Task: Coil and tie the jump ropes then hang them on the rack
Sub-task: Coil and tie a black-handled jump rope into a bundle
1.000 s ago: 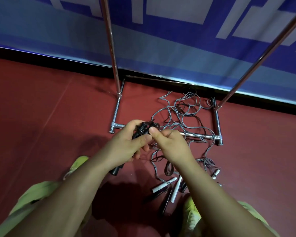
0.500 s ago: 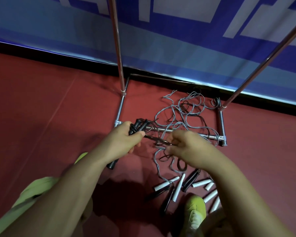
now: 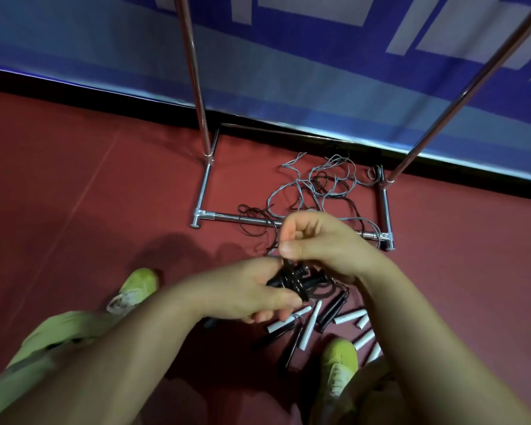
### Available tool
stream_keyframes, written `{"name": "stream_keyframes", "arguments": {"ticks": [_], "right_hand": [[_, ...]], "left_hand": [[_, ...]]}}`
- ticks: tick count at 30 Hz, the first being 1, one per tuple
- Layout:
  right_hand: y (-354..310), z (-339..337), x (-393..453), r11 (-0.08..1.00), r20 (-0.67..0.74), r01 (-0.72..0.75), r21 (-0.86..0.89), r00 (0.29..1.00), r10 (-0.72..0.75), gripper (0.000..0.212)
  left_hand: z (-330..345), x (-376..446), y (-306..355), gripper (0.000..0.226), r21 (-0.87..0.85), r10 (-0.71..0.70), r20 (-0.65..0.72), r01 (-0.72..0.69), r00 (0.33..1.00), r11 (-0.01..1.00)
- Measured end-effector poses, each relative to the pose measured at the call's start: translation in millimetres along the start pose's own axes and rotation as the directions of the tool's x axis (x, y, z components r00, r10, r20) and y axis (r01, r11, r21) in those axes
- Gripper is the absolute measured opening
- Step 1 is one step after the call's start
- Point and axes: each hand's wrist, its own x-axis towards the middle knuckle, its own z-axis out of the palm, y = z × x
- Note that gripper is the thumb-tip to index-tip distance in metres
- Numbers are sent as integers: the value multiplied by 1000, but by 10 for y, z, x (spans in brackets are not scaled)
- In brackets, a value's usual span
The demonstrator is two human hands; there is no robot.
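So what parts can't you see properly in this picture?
Head view:
- Top of the rack: cut off by the upper edge.
- Black handles: their ends are hidden inside the left hand.
- The cord the right hand pinches: its knot is too small to tell.
- White handles: some hidden behind the right arm.

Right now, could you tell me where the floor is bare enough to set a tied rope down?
The red floor left of the rack base is bare, up to the blue wall banner. Right of the base looks free too. It is crowded inside the base, where tangled ropes lie, and between the shoes, where loose handles are scattered.
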Motion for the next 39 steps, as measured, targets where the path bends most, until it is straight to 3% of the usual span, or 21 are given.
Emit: {"name": "stream_keyframes", "arguments": {"ticks": [3,6,8,9,12,15,17,20,25,29,33,36,39], "right_hand": [[40,4,31,993,-73,-92,72,993,97,31],[89,62,78,962,-206,-107,252,965,162,32],[119,64,93,942,-181,-105,318,969,170,48],[139,59,102,959,-164,-103,263,975,150,50],[171,88,112,998,-191,-67,2,979,66,30],[172,106,107,1000,-256,-21,-21,967,15,24],[158,100,96,1000,-295,3,17,955,3,24],[146,63,94,997,-401,-2,78,915,33,26],[224,99,139,998,-453,-60,-28,890,41,36],[318,215,203,992,-492,-120,-40,866,85,44],[254,305,206,970,-478,-237,-63,860,179,51],[188,341,167,943,-380,-334,-7,873,306,58],[175,322,164,936,-306,-351,-30,894,326,48]], "left_hand": [[-8,-9,-25,12,-192,92,-100,-110,991,975],[-78,16,-74,9,-312,47,-264,-131,963,941],[-156,26,-86,6,-354,2,-378,-147,926,924],[-196,26,-94,6,-341,-10,-422,-149,906,928],[-257,36,-137,4,-291,-3,-480,-156,877,944],[-269,25,-141,13,-384,-30,-445,-160,895,909],[-275,-16,-142,28,-501,-102,-326,-81,940,861],[-258,-54,-146,43,-522,-160,-169,50,972,852],[-262,7,-160,48,-527,-178,-277,5,944,850],[-238,58,-163,50,-407,-198,-403,19,893,913],[-296,96,-223,50,17,-123,-613,169,780,985],[-314,85,-274,50,339,-39,-675,357,737,871],[-294,102,-304,50,533,52,-666,427,744,730]]}}
